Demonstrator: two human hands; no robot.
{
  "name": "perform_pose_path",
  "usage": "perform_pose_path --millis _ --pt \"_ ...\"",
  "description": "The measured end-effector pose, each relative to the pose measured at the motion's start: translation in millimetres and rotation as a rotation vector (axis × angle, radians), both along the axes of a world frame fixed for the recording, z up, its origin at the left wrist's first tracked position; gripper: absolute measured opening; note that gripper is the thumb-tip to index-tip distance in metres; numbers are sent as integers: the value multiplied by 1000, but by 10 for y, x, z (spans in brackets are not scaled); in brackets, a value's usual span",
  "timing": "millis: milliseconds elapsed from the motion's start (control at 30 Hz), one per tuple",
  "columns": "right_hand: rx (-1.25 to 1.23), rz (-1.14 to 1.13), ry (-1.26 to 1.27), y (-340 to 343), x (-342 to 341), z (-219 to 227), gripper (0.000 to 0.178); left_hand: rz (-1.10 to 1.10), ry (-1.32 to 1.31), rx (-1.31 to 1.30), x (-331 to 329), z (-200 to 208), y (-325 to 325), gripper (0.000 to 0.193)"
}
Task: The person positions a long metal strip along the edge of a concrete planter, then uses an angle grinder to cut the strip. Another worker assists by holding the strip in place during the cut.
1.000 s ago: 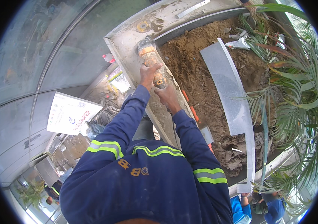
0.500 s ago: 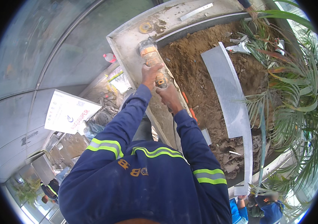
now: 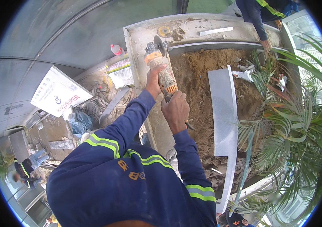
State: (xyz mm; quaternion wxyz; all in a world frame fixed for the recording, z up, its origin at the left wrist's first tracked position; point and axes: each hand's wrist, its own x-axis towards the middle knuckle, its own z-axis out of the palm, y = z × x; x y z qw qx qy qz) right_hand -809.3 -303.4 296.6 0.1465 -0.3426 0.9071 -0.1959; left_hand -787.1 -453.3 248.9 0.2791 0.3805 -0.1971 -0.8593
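Note:
Both my hands are on an orange and grey angle grinder [image 3: 165,73], caked with dust. My left hand [image 3: 154,81] is wrapped round its body behind the head. At the rear end, my right hand [image 3: 176,112] closes on the handle; a short dark piece of cord pokes out below it. The grinder's dark disc [image 3: 158,44] stands nearly edge-on, above the planter's concrete ledge [image 3: 146,28] and close to the end of a grey metal strip [image 3: 210,46] along the soil's far edge. Whether the disc spins, I cannot tell.
A notched grey metal sheet [image 3: 223,113] lies over the soil [image 3: 191,75]. On the ledge are a round disc [image 3: 165,31] and a pale bar [image 3: 216,31]. A co-worker's hand [image 3: 266,45] rests at the strip's far right end. Palm fronds [image 3: 297,125] crowd the right; a bottle [image 3: 116,49] stands left.
My hands have raised and tilted the grinder, so its disc now shows edge-on. The view has shifted, bringing more of the co-worker at the far right into sight.

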Motion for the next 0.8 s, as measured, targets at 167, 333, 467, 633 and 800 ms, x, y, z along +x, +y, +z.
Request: perform_pose_path --millis 167,333,467,633,800 --pt "128 -29 -148 12 -256 -30 41 -36 124 58 -122 -276 67 40" --pt "112 2 -221 -19 -344 -217 39 -117 129 -13 -149 -405 -50 45" --pt "98 3 -205 -28 -462 -301 41 -89 110 -1 -256 -381 -48 41" --pt "122 22 -165 21 -625 -420 41 -52 52 16 -401 -430 26 36" --pt "126 61 -133 57 -723 -420 39 0 49 46 -478 -588 91 38"
